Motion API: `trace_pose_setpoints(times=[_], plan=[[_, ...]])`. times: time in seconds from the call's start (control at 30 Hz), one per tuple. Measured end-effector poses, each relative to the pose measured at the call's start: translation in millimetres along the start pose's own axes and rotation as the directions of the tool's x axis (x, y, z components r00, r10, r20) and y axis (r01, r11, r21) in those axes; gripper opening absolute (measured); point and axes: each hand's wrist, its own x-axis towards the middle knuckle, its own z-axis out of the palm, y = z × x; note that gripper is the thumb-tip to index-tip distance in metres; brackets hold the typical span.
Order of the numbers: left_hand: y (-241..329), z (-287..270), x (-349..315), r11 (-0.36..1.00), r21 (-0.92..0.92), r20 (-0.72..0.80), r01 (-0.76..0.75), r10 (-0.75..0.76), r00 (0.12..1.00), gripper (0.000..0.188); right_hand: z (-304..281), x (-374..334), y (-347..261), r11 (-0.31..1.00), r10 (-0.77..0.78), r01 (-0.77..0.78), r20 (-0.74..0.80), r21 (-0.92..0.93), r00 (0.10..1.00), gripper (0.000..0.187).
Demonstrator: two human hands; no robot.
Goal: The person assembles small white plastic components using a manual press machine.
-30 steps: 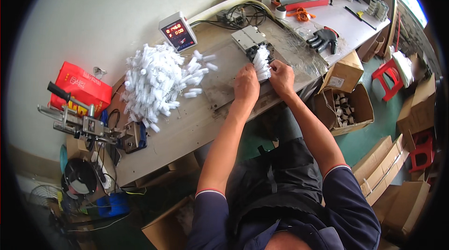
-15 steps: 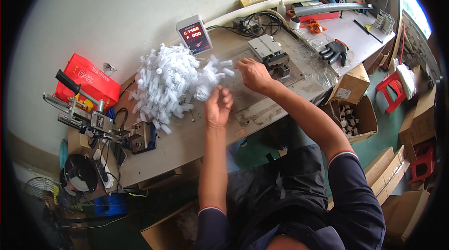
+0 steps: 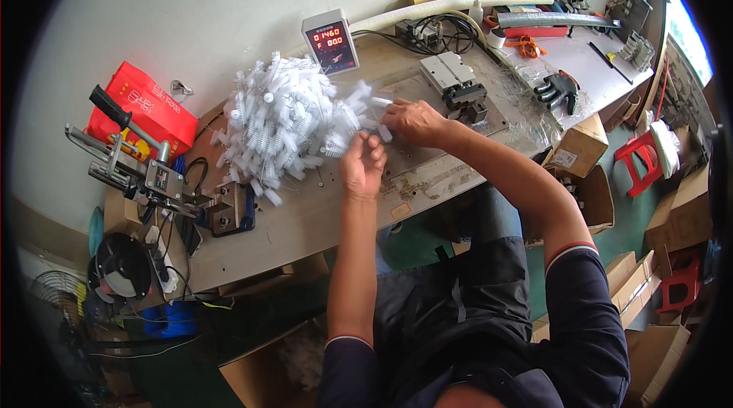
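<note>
My left hand (image 3: 363, 167) is at the near right edge of a big heap of small white, translucent plastic pieces (image 3: 271, 121), some with ribbed sides and thin wire-like ends. Its fingers curl around a bunch of these pieces (image 3: 342, 137), which hides part of the grip. Just to the right, my right hand (image 3: 414, 124) is closed, palm down, over the bench. A single white piece (image 3: 381, 102) shows at its fingertips, and another pokes out between the two hands.
A counter box with a red display (image 3: 330, 41) stands behind the heap. To the left is a lever-handled press (image 3: 164, 179) beside a red bag (image 3: 145, 114). A metal fixture (image 3: 454, 83) sits right of my hands, a black-and-grey glove (image 3: 557, 91) farther right.
My right hand has turned palm down and come closer to my left, with a white piece at its fingertips. The whole view has shifted slightly.
</note>
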Motion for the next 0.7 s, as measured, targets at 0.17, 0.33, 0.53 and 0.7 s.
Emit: trace_pose_setpoints(times=[0.17, 0.33, 0.53, 0.7], plan=[[2.4, 2.2, -2.1, 1.0, 0.024, -0.031, -0.014, 0.015, 0.999, 0.017, -6.6, -4.9, -9.3, 0.994, 0.101, -0.098, -0.075, 0.046, 0.992, 0.025], [-1.2, 1.6, -1.8, 0.998, 0.055, -0.045, -0.027, 0.029, 0.999, 0.018, 5.7, 12.9, 5.7, 0.999, -0.04, 0.041, -0.147, 0.004, 0.988, 0.02], [-1.3, -7.5, -0.6, 0.998, 0.055, -0.015, -0.032, 0.033, 0.999, 0.017, -3.0, 27.5, 9.6, 0.985, -0.133, 0.13, -0.018, -0.112, 0.991, 0.016], [-4.3, -0.7, -1.2, 0.998, 0.052, -0.032, -0.035, 0.037, 0.999, 0.018, -28.2, 9.5, 10.2, 0.97, -0.101, 0.089, -0.045, -0.227, 0.994, 0.01]])
